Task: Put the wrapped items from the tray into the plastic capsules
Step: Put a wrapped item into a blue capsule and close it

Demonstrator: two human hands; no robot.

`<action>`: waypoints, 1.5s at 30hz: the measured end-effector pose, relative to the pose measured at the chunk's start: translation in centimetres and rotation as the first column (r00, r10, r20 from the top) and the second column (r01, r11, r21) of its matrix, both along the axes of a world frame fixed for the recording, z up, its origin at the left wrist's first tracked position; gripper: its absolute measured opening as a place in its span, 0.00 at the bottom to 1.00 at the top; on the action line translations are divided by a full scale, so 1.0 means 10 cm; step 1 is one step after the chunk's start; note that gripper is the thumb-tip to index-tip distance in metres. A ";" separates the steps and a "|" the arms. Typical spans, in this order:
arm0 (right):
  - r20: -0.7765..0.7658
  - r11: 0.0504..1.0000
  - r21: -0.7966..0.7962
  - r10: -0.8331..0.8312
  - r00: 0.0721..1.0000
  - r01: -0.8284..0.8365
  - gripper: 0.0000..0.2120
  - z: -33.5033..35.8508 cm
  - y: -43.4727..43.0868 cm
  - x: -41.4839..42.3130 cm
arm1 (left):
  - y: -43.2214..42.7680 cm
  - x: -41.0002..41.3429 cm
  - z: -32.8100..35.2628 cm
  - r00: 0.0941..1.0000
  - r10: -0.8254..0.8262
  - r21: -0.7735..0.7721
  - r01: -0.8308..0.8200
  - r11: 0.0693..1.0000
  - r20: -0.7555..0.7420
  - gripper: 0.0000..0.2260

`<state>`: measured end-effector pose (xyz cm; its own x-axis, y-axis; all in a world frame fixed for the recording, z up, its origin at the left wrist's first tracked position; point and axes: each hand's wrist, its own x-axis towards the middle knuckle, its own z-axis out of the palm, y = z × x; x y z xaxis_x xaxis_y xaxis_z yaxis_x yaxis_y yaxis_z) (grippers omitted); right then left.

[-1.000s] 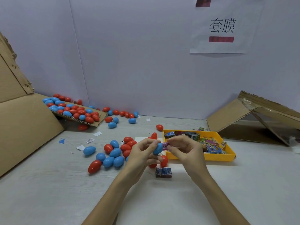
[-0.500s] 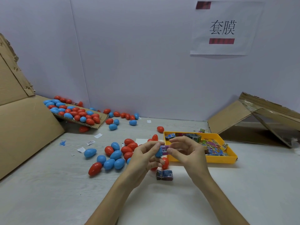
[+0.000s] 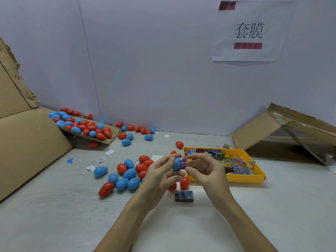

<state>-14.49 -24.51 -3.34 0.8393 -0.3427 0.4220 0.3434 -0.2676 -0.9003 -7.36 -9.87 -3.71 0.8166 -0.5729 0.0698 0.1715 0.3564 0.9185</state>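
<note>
My left hand [image 3: 160,174] grips a blue capsule half [image 3: 175,164] above the table's middle. My right hand [image 3: 204,169] pinches a pink wrapped item [image 3: 183,162] whose end sits in the mouth of that half. The yellow tray [image 3: 243,178] just right of my hands holds several colourful wrapped items [image 3: 234,163]. A dark blue wrapped item [image 3: 184,196] lies on the table below my hands. A red capsule piece [image 3: 184,182] stands beside it, partly hidden by my left hand.
Loose red and blue capsules [image 3: 125,172] lie in a cluster left of my hands. More fill a cardboard flap [image 3: 85,128] at the back left. Cardboard sheets lean at the left [image 3: 27,142] and back right [image 3: 283,131]. Paper scraps [image 3: 101,159] dot the table.
The pink wrapped item has gone a little further into the blue half between my hands. Both hands stay in place; the view has shifted slightly.
</note>
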 end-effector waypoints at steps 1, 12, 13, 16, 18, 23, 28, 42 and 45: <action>0.016 1.000 0.019 0.006 1.000 -0.007 0.14 0.00 -0.01 0.00 | 0.01 0.00 0.00 1.000 -0.030 -0.018 0.031 0.999 0.007 0.15; 0.047 1.000 0.010 -0.009 0.999 0.008 0.13 0.03 -0.03 -0.01 | -0.02 -0.01 -0.03 0.981 0.087 0.095 -0.104 0.990 0.174 0.19; 0.047 1.000 0.009 -0.007 0.999 0.007 0.13 0.03 -0.03 -0.02 | -0.03 -0.01 -0.03 0.978 0.096 0.101 -0.116 0.988 0.183 0.20; 0.042 1.000 0.012 -0.003 0.999 0.002 0.13 0.04 -0.02 -0.02 | -0.05 -0.01 -0.05 0.974 0.125 0.115 -0.149 0.982 0.187 0.20; 0.035 1.000 0.026 0.001 0.999 -0.001 0.13 0.04 -0.03 -0.02 | -0.06 -0.01 -0.06 0.973 0.127 0.116 -0.152 0.982 0.194 0.19; 0.013 1.000 0.014 -0.003 1.000 0.003 0.12 0.03 -0.03 -0.02 | -0.04 0.00 -0.06 0.966 0.128 0.126 -0.160 0.979 0.226 0.16; -0.002 1.000 -0.004 -0.015 1.000 0.015 0.12 0.01 -0.04 0.00 | -0.05 0.00 -0.07 0.963 0.139 0.139 -0.175 0.975 0.232 0.15; 0.009 0.998 0.066 0.021 1.000 -0.022 0.12 0.01 -0.07 0.00 | -0.06 0.00 -0.06 0.980 0.111 0.129 -0.133 0.983 0.164 0.15; 0.001 0.998 0.055 0.011 1.000 -0.011 0.12 0.01 -0.06 0.01 | -0.06 0.00 -0.06 0.982 0.118 0.128 -0.137 0.982 0.150 0.17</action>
